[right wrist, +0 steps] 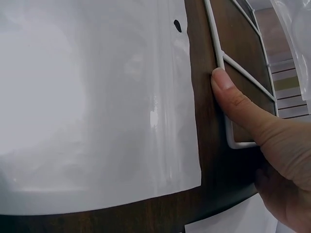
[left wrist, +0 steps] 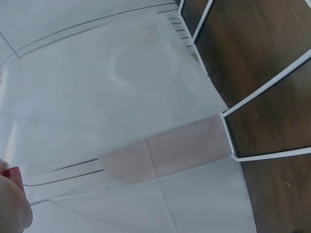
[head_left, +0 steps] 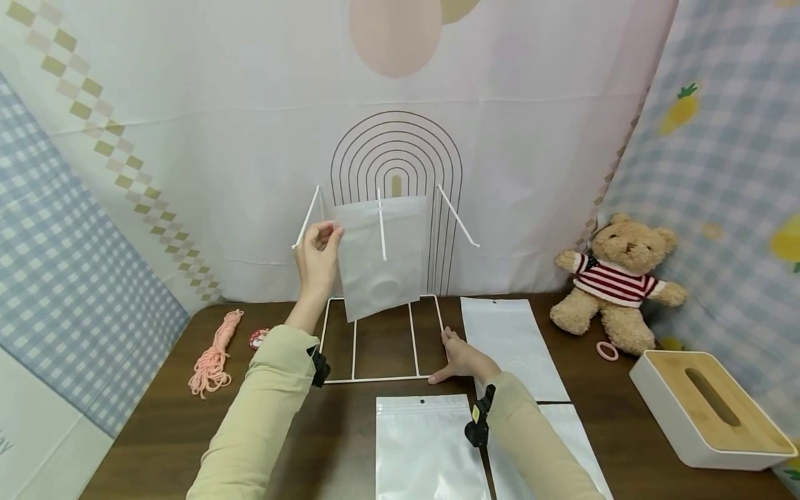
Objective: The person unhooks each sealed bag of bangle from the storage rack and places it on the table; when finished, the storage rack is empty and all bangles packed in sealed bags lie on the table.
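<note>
A white wire rack [head_left: 378, 379] stands at the back of the table, with three arms rising and reaching forward. My left hand [head_left: 319, 258] pinches the left edge of a white zip bag [head_left: 369, 267] near its top. The bag tilts among the arms, and the middle arm [head_left: 382, 229] overlaps it from the top edge down in the head view. My right hand [head_left: 467, 357] holds the front right corner of the rack's base, thumb [right wrist: 238, 104] at the front bar and the other fingers along the right side.
More white zip bags [head_left: 428, 444] lie flat in front and to the right [head_left: 509, 333]. Left of the rack are a pink cord bundle [head_left: 214, 357] and a small red item [head_left: 257, 338]. On the right are a teddy bear [head_left: 619, 278], a pink ring [head_left: 607, 351] and a tissue box [head_left: 706, 410].
</note>
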